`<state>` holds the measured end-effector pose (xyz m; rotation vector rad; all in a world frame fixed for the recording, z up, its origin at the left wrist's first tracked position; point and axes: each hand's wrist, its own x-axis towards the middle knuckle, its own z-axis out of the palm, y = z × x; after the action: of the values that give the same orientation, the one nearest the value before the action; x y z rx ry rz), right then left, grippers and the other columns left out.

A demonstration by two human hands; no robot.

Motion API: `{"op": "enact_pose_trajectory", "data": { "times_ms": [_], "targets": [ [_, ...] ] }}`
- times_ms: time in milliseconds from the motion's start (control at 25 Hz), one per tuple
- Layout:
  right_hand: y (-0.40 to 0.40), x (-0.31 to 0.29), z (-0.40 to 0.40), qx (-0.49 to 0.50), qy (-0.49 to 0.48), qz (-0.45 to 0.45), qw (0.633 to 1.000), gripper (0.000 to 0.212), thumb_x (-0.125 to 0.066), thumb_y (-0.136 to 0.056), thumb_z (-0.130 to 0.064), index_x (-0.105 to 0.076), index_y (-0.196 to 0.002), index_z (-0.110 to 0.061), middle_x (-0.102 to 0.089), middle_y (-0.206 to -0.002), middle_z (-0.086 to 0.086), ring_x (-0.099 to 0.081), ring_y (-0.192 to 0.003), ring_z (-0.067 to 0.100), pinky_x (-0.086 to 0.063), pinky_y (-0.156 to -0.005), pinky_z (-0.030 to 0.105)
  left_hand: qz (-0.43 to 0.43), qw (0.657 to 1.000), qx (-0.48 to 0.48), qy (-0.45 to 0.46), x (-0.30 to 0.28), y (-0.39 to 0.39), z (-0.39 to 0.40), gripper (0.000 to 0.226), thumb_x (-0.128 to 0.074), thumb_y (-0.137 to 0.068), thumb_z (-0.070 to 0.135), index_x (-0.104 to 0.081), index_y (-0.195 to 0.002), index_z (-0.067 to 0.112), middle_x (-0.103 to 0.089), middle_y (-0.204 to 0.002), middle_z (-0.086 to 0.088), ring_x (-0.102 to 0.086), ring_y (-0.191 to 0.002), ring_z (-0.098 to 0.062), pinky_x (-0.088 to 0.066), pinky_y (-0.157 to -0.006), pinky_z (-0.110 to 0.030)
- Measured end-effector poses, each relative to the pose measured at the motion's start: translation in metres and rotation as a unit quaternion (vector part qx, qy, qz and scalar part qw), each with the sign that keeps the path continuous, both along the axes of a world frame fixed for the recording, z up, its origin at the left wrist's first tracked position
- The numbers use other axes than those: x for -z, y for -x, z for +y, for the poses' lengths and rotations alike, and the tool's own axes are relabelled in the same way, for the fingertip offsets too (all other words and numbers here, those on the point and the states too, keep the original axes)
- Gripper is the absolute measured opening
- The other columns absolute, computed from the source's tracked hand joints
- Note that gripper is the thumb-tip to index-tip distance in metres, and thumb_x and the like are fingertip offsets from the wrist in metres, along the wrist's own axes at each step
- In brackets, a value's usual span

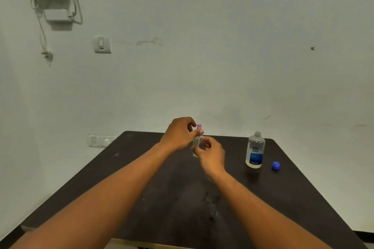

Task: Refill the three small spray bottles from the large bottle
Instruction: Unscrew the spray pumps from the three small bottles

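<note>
Both hands meet above the middle of the desk, near its far edge. The left hand pinches the purple spray top; the right hand grips the body of one small spray bottle, held upright, long axis vertical. One large bottle stands uncapped well to the right, one blue cap just beside it. Bare desk spreads left and toward the near edge.

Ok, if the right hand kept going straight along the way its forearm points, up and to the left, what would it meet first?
The small spray bottle, which the right hand already grips low on its body. Just past that is the left hand, pinching the bottle's pink top. Depth past those two is unclear.
</note>
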<state>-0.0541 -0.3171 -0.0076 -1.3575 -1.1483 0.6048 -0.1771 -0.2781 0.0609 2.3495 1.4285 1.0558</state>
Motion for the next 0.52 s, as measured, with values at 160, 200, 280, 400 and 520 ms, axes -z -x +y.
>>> {"op": "enact_pose_trajectory", "data": {
  "times_ms": [160, 200, 280, 400, 520],
  "targets": [
    [-0.007, -0.005, -0.017, -0.010, -0.012, -0.014, 1.000, 0.031, -0.081, -0.085, -0.020, -0.068, -0.113, -0.023, -0.069, -0.100, -0.011, -0.068, -0.095, 0.009, -0.054, -0.080, 0.019, -0.018, 0.999, -0.035, 0.001, -0.009, -0.019, -0.019, 0.030, -0.078, -0.086, 0.045, -0.070, -0.083, 0.016, -0.067, -0.076, 0.004, -0.064, -0.070, -0.011, -0.052, -0.065, -0.026],
    [-0.009, -0.006, -0.020, -0.010, -0.017, -0.018, 1.000, 0.030, -0.082, -0.085, -0.021, -0.068, -0.112, -0.024, -0.069, -0.100, -0.013, -0.068, -0.094, 0.009, -0.054, -0.080, 0.018, -0.025, 0.999, -0.044, 0.003, -0.010, -0.022, -0.021, 0.031, -0.079, -0.085, 0.043, -0.070, -0.080, 0.015, -0.066, -0.073, 0.004, -0.063, -0.068, -0.010, -0.049, -0.063, -0.024],
    [-0.012, -0.008, -0.023, -0.009, -0.024, -0.024, 0.999, 0.028, -0.081, -0.085, -0.021, -0.070, -0.111, -0.025, -0.070, -0.100, -0.014, -0.068, -0.094, 0.008, -0.056, -0.084, 0.021, -0.034, 0.998, -0.046, 0.013, -0.013, -0.027, -0.022, 0.031, -0.079, -0.087, 0.040, -0.069, -0.078, 0.012, -0.065, -0.071, 0.003, -0.062, -0.065, -0.009, -0.048, -0.063, -0.023],
    [-0.018, -0.010, -0.025, -0.030, -0.034, -0.021, 0.999, 0.024, -0.080, -0.086, -0.017, -0.070, -0.106, -0.027, -0.070, -0.099, -0.015, -0.067, -0.095, 0.007, -0.054, -0.083, 0.019, -0.030, 0.999, -0.028, 0.035, -0.016, -0.031, -0.019, 0.033, -0.077, -0.089, 0.036, -0.068, -0.081, 0.006, -0.063, -0.069, 0.001, -0.058, -0.061, -0.011, -0.047, -0.062, -0.026],
    [-0.024, -0.012, -0.027, -0.048, -0.041, -0.032, 0.997, 0.025, -0.079, -0.085, -0.017, -0.067, -0.101, -0.033, -0.068, -0.094, -0.019, -0.066, -0.090, 0.003, -0.050, -0.076, 0.013, -0.019, 0.999, -0.015, 0.043, -0.019, -0.032, -0.016, 0.031, -0.076, -0.091, 0.032, -0.068, -0.083, 0.003, -0.062, -0.067, 0.004, -0.055, -0.059, -0.007, -0.042, -0.059, -0.023]
  ]
}}
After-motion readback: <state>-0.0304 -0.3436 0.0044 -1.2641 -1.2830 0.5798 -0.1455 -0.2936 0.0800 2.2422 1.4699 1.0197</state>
